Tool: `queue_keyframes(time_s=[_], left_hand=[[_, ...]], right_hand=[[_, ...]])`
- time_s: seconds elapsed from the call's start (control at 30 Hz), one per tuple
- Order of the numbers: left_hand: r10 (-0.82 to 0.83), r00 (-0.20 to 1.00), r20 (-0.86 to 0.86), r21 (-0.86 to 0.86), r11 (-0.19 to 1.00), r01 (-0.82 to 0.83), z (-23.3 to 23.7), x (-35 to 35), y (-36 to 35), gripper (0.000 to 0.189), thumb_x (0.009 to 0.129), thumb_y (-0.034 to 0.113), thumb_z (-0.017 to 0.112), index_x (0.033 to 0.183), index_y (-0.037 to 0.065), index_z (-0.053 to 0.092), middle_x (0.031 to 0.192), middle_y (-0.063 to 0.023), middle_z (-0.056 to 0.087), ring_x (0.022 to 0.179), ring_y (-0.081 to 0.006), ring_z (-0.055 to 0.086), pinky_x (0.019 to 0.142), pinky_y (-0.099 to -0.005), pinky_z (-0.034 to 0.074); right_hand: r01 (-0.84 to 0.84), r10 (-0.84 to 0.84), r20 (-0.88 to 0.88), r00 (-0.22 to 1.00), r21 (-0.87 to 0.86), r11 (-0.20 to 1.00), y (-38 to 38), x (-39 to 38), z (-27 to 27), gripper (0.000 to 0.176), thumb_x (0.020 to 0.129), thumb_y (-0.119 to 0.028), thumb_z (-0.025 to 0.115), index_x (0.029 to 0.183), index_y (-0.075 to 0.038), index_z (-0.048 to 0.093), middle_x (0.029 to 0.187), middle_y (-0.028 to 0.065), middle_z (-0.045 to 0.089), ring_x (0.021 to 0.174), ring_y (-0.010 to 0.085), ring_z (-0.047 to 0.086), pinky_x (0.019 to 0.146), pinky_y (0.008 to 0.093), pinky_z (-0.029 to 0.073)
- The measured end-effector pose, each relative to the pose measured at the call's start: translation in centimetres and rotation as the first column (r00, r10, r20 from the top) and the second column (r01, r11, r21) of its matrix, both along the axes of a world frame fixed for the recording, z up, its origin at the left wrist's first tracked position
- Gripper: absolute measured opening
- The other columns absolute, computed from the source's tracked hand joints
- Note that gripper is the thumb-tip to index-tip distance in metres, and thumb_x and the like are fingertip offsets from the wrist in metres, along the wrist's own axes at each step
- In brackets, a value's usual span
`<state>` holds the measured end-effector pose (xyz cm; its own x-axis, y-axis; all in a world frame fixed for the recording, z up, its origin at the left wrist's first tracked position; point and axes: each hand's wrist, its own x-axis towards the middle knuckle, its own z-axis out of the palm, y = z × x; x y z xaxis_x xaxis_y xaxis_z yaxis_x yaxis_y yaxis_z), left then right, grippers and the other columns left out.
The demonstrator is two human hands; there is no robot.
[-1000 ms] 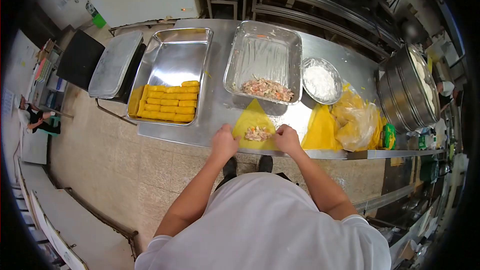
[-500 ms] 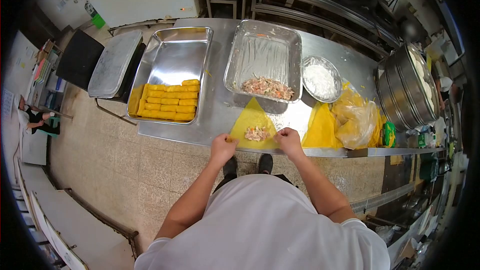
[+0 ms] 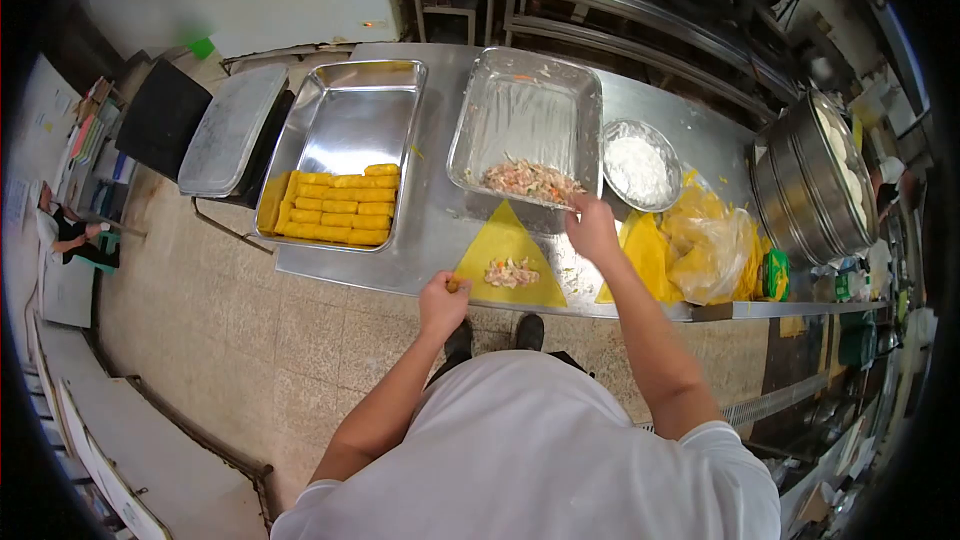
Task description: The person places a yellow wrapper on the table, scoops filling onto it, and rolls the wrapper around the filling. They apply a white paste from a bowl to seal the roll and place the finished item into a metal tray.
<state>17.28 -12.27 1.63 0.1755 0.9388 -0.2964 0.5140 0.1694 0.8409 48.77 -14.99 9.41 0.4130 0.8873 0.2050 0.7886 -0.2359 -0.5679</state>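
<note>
Two trays lie on the steel table (image 3: 432,155): a roll tray (image 3: 355,125), with yellow rolls (image 3: 345,208) packed at its near end, and a filling tray (image 3: 525,120), with chopped filling (image 3: 522,178) heaped at its near side. Just right of the latter is a bowl (image 3: 677,180) of white powder (image 3: 637,165); nearer the edge, yellow sheets (image 3: 648,248) lie beside a plastic bag (image 3: 712,252), partly hidden by the right forearm. A green packet (image 3: 776,275) and a steamer stack (image 3: 798,195) are farther right.

The triangular wrapper (image 3: 500,238) lies flat at the near edge, a small mound (image 3: 512,273) on it, its tip close to the filling tray. Half a second ago both hands were at its lower corners; now the right hand (image 3: 592,228) is at the filling tray's near right corner, its grip impossible to tell. The left hand (image 3: 442,302) remains by the left corner, fingers closed on a small brown stub (image 3: 454,285).
</note>
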Motion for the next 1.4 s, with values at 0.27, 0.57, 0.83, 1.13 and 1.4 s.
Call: queue_keyframes(time_s=[0.27, 0.57, 0.83, 1.13, 1.4], left_hand=[[-0.02, 0.999, -0.047, 0.065, 0.998, 0.023, -0.1, -0.2, 0.2, 0.027, 0.091, 0.024, 0.08, 0.106, 0.003, 0.076, 0.095, -0.0211, 0.079, 0.09, -0.0388, 0.077, 0.081, -0.0459, 0.059], [-0.008, 0.999, -0.048, 0.051, 0.999, 0.01, -0.8, -0.3, 0.1, 0.028, 0.09, 0.026, 0.081, 0.108, 0.004, 0.076, 0.097, -0.02, 0.079, 0.092, -0.0392, 0.076, 0.081, -0.0458, 0.06], [-0.008, 0.998, -0.069, 0.069, 0.998, 0.013, -0.7, -0.1, 0.3, 0.024, 0.092, 0.02, 0.081, 0.107, 0.003, 0.076, 0.094, -0.017, 0.079, 0.085, -0.0304, 0.077, 0.079, -0.0405, 0.059], [-0.026, 0.999, -0.03, 0.049, 0.998, 0.027, -1.1, -0.5, 0.5, 0.027, 0.091, 0.025, 0.081, 0.11, 0.006, 0.076, 0.098, -0.0187, 0.079, 0.092, -0.0372, 0.077, 0.082, -0.045, 0.06], [-0.027, 0.999, -0.043, 0.03, 0.999, 0.028, 0.1, -0.5, 0.5, 0.028, 0.091, 0.024, 0.08, 0.111, 0.005, 0.077, 0.099, -0.0191, 0.079, 0.093, -0.0372, 0.077, 0.083, -0.0449, 0.06]], right_hand=[[-0.201, 0.294, 0.062, 0.954, -0.595, 0.778, 7.0, 3.6, 1.6, 0.027, 0.086, -0.011, 0.063, 0.105, -0.001, 0.08, 0.109, 0.0292, 0.076, 0.106, 0.0461, 0.073, 0.093, 0.0513, 0.059], [-0.29, 0.292, -0.088, 0.952, -0.558, 0.778, 7.0, 3.7, 3.1, 0.031, 0.08, -0.015, 0.071, 0.106, 0.002, 0.077, 0.104, 0.0293, 0.076, 0.1, 0.0457, 0.073, 0.09, 0.0479, 0.059], [-0.356, 0.386, -0.029, 0.922, -0.456, 0.816, 6.9, 4.3, 0.9, 0.031, 0.079, -0.013, 0.073, 0.107, 0.001, 0.077, 0.098, 0.0254, 0.076, 0.09, 0.0431, 0.075, 0.081, 0.0459, 0.06], [-0.58, 0.529, -0.242, 0.814, -0.275, 0.767, 2.4, -1.7, -2.0, 0.025, 0.09, -0.01, 0.068, 0.109, -0.003, 0.081, 0.1, 0.0253, 0.077, 0.091, 0.0418, 0.074, 0.081, 0.0457, 0.059], [-0.452, 0.465, -0.017, 0.885, -0.268, 0.851, -0.2, -9.4, -3.5, 0.008, 0.082, -0.007, 0.074, 0.084, -0.005, 0.081, 0.092, 0.0171, 0.074, 0.094, 0.0369, 0.072, 0.085, 0.0468, 0.06]])
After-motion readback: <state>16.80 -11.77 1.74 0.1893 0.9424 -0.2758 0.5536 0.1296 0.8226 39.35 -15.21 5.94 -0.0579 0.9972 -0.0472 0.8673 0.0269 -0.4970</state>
